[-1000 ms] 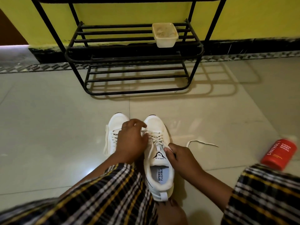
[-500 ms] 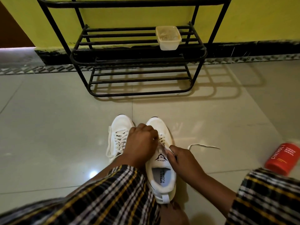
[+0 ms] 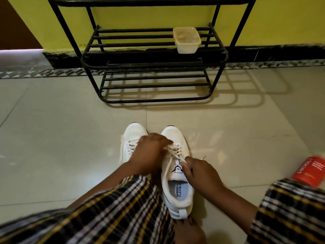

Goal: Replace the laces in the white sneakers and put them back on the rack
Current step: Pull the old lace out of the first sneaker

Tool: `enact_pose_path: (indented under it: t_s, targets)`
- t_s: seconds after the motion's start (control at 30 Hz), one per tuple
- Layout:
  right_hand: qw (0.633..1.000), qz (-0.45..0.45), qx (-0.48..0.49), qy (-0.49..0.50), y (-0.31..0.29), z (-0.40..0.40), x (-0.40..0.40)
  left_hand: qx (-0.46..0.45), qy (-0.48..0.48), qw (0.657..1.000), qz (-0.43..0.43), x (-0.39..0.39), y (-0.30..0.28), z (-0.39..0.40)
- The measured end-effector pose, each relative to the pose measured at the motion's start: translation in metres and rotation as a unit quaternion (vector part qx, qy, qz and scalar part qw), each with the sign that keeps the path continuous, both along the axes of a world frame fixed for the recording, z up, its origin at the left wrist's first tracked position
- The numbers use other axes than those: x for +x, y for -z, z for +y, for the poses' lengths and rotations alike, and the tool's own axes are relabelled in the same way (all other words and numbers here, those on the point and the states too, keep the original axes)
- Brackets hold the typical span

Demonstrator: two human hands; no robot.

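Note:
Two white sneakers stand side by side on the tiled floor, toes toward the black metal shoe rack [image 3: 154, 59]. The right sneaker [image 3: 175, 196] shows a black logo on its tongue and white laces [image 3: 175, 152] crossing its eyelets. My left hand [image 3: 149, 154] reaches across from the left and pinches the lace at the upper crossings. My right hand [image 3: 200, 171] pinches a lace end beside the tongue. The left sneaker [image 3: 131, 136] is laced and partly hidden under my left wrist.
A cream plastic tub [image 3: 186, 39] sits on the rack's middle shelf. A red bottle [image 3: 309, 170] lies on the floor at the right. A yellow wall with a dark skirting runs behind the rack. My checked sleeves fill the lower edge.
The loose lace end that lay on the floor to the right of the sneaker has been drawn in toward my right hand. My left hand shifted slightly over the lace crossings.

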State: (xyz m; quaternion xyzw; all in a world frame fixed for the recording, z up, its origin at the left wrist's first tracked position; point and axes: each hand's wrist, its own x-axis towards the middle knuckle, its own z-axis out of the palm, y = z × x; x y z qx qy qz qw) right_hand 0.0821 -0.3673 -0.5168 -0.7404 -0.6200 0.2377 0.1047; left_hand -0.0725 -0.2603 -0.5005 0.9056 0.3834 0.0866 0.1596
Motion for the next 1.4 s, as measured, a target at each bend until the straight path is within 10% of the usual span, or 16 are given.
enact_pose_path:
  t_s: [0.33,0.67,0.83,0.97,1.4]
  targets:
    - [1.000,-0.020,-0.005,-0.012,-0.002,0.001,-0.001,0.072,0.067,0.990,0.102,0.000,0.009,-0.001]
    - [1.000,-0.020,-0.013,-0.002,-0.002,0.001,-0.002,0.057,-0.223,0.957,0.179,-0.046,0.003,0.034]
    - [0.999,-0.026,-0.018,-0.009,-0.002,0.001,-0.002,0.003,-0.090,0.995,0.046,-0.016,0.004,0.010]
    - [0.999,-0.025,-0.018,-0.011,-0.003,0.002,-0.001,0.026,0.034,0.994,0.105,0.007,0.001,-0.004]
    - [0.999,-0.030,-0.016,-0.011,0.000,0.003,-0.001,0.054,-0.150,0.986,0.051,-0.022,-0.013,0.020]
